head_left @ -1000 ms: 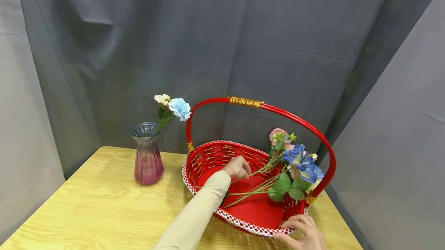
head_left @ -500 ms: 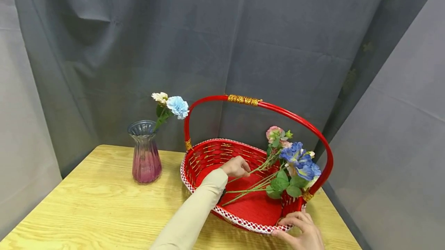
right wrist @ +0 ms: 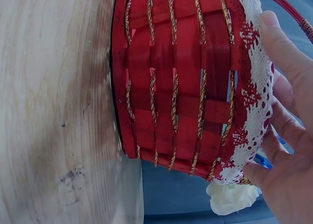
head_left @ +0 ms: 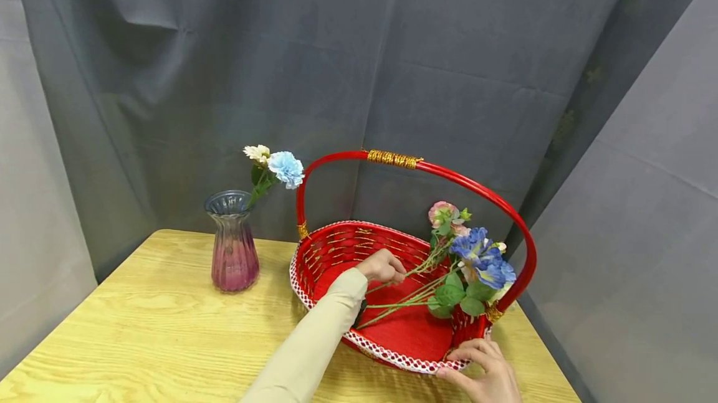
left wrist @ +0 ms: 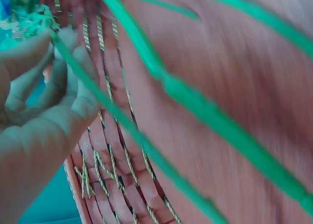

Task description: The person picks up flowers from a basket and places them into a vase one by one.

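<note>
My left hand reaches into the red woven basket and pinches a thin green flower stem between thumb and fingers. That stem runs toward the pink flower at the basket's right end. Other stems lie below the hand, leading to blue flowers with broad green leaves. With the thumb outside and the fingers over the inside, my right hand grips the basket's white lace rim at the near right corner. The left fingertips are partly hidden in the head view.
Left of the basket stands a glass vase, clear above and pink below, holding a light blue flower and a cream flower. A red handle arches over the basket. Grey curtains hang behind the wooden table.
The head view has shifted slightly. Both hands keep their hold, the left on the stem and the right on the rim. A stem end left of the sleeve has gone out of sight.
</note>
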Motion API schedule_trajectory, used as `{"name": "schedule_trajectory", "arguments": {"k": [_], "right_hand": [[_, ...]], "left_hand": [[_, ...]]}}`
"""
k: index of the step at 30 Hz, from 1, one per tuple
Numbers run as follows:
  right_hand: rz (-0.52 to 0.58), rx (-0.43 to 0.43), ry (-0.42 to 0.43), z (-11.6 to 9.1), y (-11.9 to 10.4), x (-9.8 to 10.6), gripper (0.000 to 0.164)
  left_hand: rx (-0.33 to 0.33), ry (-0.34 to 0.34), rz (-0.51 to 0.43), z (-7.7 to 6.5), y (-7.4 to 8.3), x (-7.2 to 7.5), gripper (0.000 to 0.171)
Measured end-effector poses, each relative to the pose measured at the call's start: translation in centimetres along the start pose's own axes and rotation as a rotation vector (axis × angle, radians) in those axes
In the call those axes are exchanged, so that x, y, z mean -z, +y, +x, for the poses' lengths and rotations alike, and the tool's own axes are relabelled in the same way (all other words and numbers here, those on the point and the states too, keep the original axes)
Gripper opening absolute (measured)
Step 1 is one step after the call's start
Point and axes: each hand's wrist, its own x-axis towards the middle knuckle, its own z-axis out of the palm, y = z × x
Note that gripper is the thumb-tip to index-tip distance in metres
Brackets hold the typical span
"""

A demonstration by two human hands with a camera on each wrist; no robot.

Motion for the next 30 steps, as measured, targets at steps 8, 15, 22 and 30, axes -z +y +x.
{"name": "schedule_trajectory", "arguments": {"k": [8,15,22,30], "right_hand": [[0.013,0.024,0.008,0.1,-0.2,-0.2,0.039],[-0.009,-0.022,-0.003,0.2,-0.4,-0.2,0.034],[-0.012,-0.021,-0.004,0.1,-0.3,-0.2,0.034],[-0.004,-0.027,-0.002,0.1,-0.3,-0.1,0.036]], "left_hand": [[0.211,0.024,-0.31,-0.1,0.9,0.1,0.02],[0.17,0.075,-0.307,-0.2,2.7,1.8,0.017],[0.093,0.077,-0.267,-0.8,5.2,3.7,0.017],[0.036,0.05,-0.228,-1.8,7.3,5.3,0.016]]}}
